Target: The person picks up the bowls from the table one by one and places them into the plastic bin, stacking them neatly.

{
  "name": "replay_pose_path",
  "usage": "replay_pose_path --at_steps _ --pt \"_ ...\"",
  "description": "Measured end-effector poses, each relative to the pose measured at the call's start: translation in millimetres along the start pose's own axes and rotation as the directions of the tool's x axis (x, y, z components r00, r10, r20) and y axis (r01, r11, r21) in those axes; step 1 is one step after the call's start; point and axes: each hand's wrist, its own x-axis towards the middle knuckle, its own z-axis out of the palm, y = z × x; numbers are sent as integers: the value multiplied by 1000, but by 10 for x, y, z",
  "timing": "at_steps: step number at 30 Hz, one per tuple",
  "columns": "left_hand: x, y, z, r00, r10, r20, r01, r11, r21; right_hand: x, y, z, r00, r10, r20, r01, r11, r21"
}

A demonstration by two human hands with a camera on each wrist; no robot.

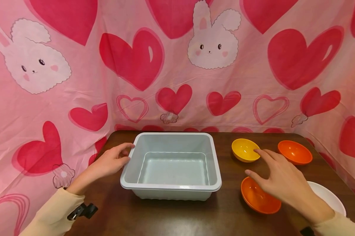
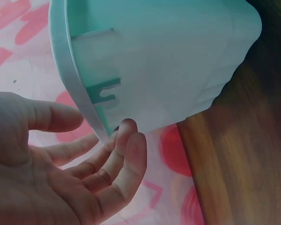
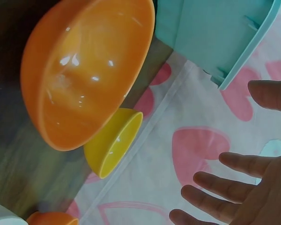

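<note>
A pale grey plastic basin (image 1: pixel 171 187) stands upright on the table, with nothing inside it. Beside its left rim is my left hand (image 1: pixel 114 159), fingers loosely bent. In the left wrist view those fingertips (image 2: pixel 133 140) come right at the rim's corner, thumb apart from the fingers. Over on the right, my right hand (image 1: pixel 283 178) hovers with fingers spread, holding nothing. Below it sits an orange bowl (image 1: pixel 260 200), partly covered by the hand in the head view. A yellow bowl (image 1: pixel 244 149) lies just beyond its fingertips.
Another orange bowl (image 1: pixel 295 152) stands at the back right of the dark wooden table (image 1: pixel 115 213). Near the right edge, a white dish (image 1: pixel 328 196) is partly hidden by the right forearm. A pink cloth (image 1: pixel 177 75) with hearts and rabbits hangs around the table's back and sides.
</note>
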Motion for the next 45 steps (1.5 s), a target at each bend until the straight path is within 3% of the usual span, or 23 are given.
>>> replay_pose_path --at_steps 12,19,25,29,40,45 --pt "4 -100 23 999 41 15 -38 987 -157 -124 42 38 999 43 17 -43 997 57" --pt "6 -171 31 999 46 25 -37 952 -304 -193 96 85 1000 27 4 -28 996 79" --pt "-10 -221 17 998 -16 63 40 913 -407 -254 147 110 1000 26 -1 -26 992 121" --pt "-16 -244 14 996 -32 79 63 899 -434 -311 184 129 998 48 28 -51 989 138" --pt "-38 -279 2 997 30 77 10 878 -478 -448 289 195 993 58 104 -74 985 153" --pt "-59 -284 11 996 22 82 20 877 -481 -492 300 230 987 66 144 -84 989 125"
